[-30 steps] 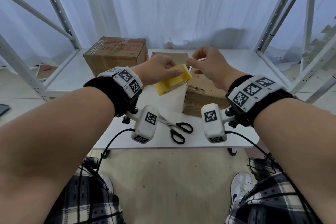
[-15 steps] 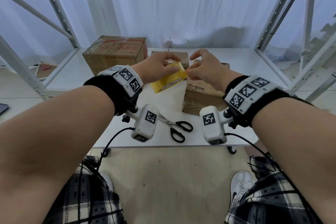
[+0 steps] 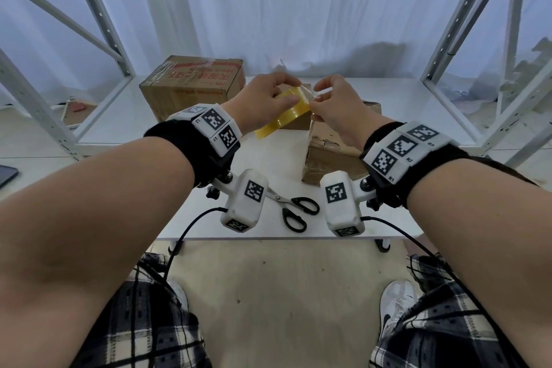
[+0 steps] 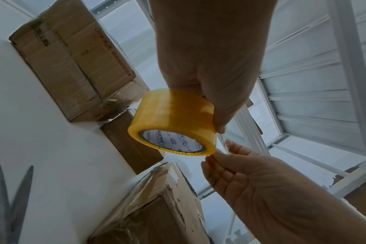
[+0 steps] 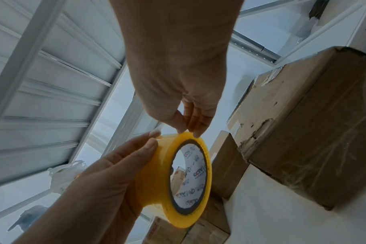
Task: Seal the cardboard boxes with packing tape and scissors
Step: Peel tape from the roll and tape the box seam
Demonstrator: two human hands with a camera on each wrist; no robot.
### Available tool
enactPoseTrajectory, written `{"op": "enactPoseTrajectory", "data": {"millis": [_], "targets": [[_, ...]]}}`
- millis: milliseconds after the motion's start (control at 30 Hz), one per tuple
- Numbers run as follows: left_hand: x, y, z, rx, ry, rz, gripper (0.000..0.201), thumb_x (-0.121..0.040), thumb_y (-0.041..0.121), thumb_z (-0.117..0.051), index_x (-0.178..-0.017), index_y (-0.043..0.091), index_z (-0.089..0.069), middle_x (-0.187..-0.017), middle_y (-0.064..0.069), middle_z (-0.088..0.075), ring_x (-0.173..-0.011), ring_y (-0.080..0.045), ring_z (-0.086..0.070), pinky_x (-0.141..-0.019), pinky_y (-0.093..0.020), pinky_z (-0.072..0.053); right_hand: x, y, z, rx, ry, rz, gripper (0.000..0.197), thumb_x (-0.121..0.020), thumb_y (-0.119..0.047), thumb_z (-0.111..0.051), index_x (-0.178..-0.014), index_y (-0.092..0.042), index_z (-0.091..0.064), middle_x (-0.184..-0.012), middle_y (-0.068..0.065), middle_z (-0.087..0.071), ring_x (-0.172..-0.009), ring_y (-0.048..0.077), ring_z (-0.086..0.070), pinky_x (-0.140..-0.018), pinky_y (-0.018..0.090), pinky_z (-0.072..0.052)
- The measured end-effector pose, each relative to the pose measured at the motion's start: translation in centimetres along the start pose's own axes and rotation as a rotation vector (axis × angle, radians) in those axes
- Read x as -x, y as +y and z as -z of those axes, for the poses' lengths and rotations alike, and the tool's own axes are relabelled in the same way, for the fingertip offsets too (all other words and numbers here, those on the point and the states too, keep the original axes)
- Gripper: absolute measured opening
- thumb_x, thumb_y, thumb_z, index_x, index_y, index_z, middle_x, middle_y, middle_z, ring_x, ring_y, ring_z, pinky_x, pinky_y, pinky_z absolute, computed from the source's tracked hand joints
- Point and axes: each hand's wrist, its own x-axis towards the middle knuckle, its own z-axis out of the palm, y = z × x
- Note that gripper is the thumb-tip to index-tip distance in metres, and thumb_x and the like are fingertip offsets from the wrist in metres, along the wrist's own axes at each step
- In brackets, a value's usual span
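My left hand grips a yellow roll of packing tape in the air above the white table. The roll lies tilted, its printed core facing the right wrist view. My right hand pinches the tape end at the roll's upper rim with thumb and fingertips. Black-handled scissors lie open near the table's front edge, below both wrists. A taped cardboard box stands under my right hand, a small one behind it.
A larger cardboard box with red print stands at the back left of the table. White metal shelf posts rise on both sides, a shelf overhead. A white curtain hangs behind.
Both hands rose a little with the roll, which tilted flatter. My right fingers went from apart from the roll to pinching at its rim.
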Motion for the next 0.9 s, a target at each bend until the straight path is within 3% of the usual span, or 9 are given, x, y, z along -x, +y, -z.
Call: {"op": "enactPoseTrajectory", "data": {"millis": [100, 200, 333, 467, 633, 733, 833, 900], "targets": [[0.0, 0.1, 0.2, 0.019, 0.014, 0.032, 0.026, -0.096, 0.024, -0.054, -0.122, 0.022, -0.058, -0.078, -0.001, -0.056, -0.072, -0.014, -0.054, -0.066, -0.023, -0.044, 0.1, 0.0, 0.2, 0.032, -0.034, 0.017, 0.028, -0.086, 0.001, -0.058, -0.105, -0.016, -0.045, -0.089, 0.005, -0.057, -0.084, 0.021, -0.055, -0.088, 0.042, -0.052], [-0.1, 0.2, 0.4, 0.045, 0.016, 0.066, 0.024, -0.096, 0.026, -0.054, -0.120, 0.026, -0.059, -0.102, -0.009, -0.061, -0.091, -0.021, -0.061, -0.076, -0.027, -0.048, 0.3, 0.0, 0.5, 0.061, -0.079, 0.061, 0.032, -0.083, -0.002, -0.064, -0.106, -0.014, -0.046, -0.095, 0.011, -0.063, -0.084, 0.022, -0.058, -0.082, 0.037, -0.051], [0.1, 0.2, 0.6, 0.043, 0.014, 0.086, 0.020, -0.095, 0.023, -0.053, -0.114, 0.025, -0.060, -0.092, -0.009, -0.058, -0.085, -0.019, -0.057, -0.072, -0.026, -0.045, 0.2, 0.1, 0.7, 0.000, -0.073, 0.185, 0.033, -0.083, 0.008, -0.061, -0.094, -0.019, -0.046, -0.093, 0.008, -0.064, -0.080, 0.012, -0.061, -0.072, 0.020, -0.051], [0.2, 0.3, 0.9, 0.065, 0.031, 0.102, 0.018, -0.094, 0.022, -0.054, -0.110, 0.026, -0.061, -0.111, -0.016, -0.063, -0.093, -0.021, -0.059, -0.081, -0.031, -0.049, 0.1, 0.1, 0.6, -0.030, -0.100, 0.226, 0.038, -0.082, 0.013, -0.057, -0.088, -0.023, -0.045, -0.090, 0.007, -0.066, -0.081, 0.012, -0.065, -0.078, 0.024, -0.053], [0.3, 0.5, 1.2, 0.078, 0.052, 0.112, 0.018, -0.093, 0.019, -0.054, -0.105, 0.024, -0.065, -0.096, 0.002, -0.059, -0.085, -0.012, -0.055, -0.075, -0.026, -0.047, 0.0, 0.2, 0.7, 0.003, -0.089, 0.269, 0.034, -0.081, 0.011, -0.060, -0.092, -0.018, -0.046, -0.086, 0.007, -0.066, -0.071, 0.007, -0.061, -0.074, 0.021, -0.052], [0.4, 0.6, 1.3, 0.099, 0.060, 0.115, 0.019, -0.091, 0.015, -0.053, -0.102, 0.022, -0.068, -0.091, 0.008, -0.057, -0.078, -0.006, -0.052, -0.069, -0.021, -0.046, -0.2, 0.3, 0.9, -0.005, -0.130, 0.262, 0.032, -0.081, 0.006, -0.065, -0.094, -0.017, -0.048, -0.082, 0.002, -0.063, -0.070, 0.009, -0.059, -0.077, 0.027, -0.052], [0.6, 0.6, 1.7, 0.144, 0.068, 0.122, 0.021, -0.089, 0.012, -0.053, -0.098, 0.021, -0.070, -0.093, 0.010, -0.059, -0.081, -0.007, -0.052, -0.072, -0.022, -0.046, -0.4, 0.4, 1.1, -0.085, -0.237, 0.217, 0.031, -0.083, 0.005, -0.067, -0.093, -0.019, -0.050, -0.081, 0.001, -0.061, -0.078, 0.018, -0.059, -0.087, 0.040, -0.053], [0.6, 0.6, 1.9, 0.170, 0.070, 0.132, 0.023, -0.088, 0.012, -0.052, -0.096, 0.023, -0.071, -0.095, 0.010, -0.060, -0.084, -0.008, -0.053, -0.070, -0.022, -0.047, -0.4, 0.4, 1.2, -0.140, -0.281, 0.191, 0.029, -0.083, 0.005, -0.067, -0.094, -0.018, -0.051, -0.081, 0.002, -0.060, -0.079, 0.019, -0.059, -0.088, 0.041, -0.052]]}}
